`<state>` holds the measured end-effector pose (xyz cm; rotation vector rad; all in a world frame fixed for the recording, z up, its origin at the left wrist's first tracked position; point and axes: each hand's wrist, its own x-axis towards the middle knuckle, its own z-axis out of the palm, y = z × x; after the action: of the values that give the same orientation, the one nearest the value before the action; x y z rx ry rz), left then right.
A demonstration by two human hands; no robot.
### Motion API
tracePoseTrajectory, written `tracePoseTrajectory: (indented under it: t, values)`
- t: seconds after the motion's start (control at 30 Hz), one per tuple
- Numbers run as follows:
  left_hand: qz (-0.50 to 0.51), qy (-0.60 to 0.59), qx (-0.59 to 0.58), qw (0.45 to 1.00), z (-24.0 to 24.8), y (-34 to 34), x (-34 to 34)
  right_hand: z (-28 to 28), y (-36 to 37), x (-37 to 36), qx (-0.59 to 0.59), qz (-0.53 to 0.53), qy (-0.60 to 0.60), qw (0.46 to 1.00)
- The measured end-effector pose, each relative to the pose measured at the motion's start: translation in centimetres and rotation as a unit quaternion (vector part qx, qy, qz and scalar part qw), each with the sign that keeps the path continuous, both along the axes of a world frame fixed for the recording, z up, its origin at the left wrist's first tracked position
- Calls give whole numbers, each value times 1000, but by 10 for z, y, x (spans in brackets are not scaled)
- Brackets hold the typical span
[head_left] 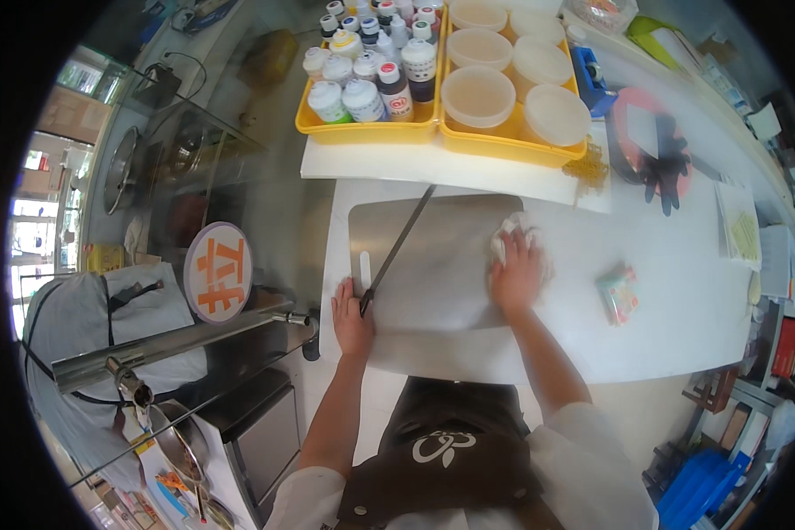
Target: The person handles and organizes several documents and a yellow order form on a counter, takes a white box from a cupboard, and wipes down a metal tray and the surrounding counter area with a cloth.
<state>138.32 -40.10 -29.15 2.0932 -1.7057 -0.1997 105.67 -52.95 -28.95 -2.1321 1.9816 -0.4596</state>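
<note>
A smooth grey rectangular board (450, 256) lies on the white table in front of me. My left hand (352, 322) rests at its lower left edge, fingers stretched out and slightly apart. Beside those fingers is the black handle of a long, thin-bladed knife (397, 246), which lies slantwise across the board toward its far edge. Near the handle shows a pale narrow strip (365, 267); whether it is a slot or a separate piece I cannot tell. My right hand (518, 276) presses down on a crumpled white cloth (509, 231) at the board's right edge.
Yellow trays at the back hold small bottles (362, 99) and lidded tubs (478, 95). Right of the board lies a small patterned packet (619, 294). Farther right are a blue tape dispenser (594, 84) and a black glove (664, 172). A glass partition with a metal rail (177, 340) stands left.
</note>
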Motion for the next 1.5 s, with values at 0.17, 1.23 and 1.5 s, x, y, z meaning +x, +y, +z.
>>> tracePoseTrajectory:
  t: [0.17, 1.23, 1.5]
  values:
    - [-22, 106, 39, 993, 11, 16, -24, 0, -45, 38, -18, -46, -11, 999]
    - [-19, 95, 87, 992, 54, 50, -9, 21, 145, -25, 80, 127, -24, 988]
    - [163, 175, 151, 959, 113, 172, -25, 25, 104, 157, 92, 309, -145, 935]
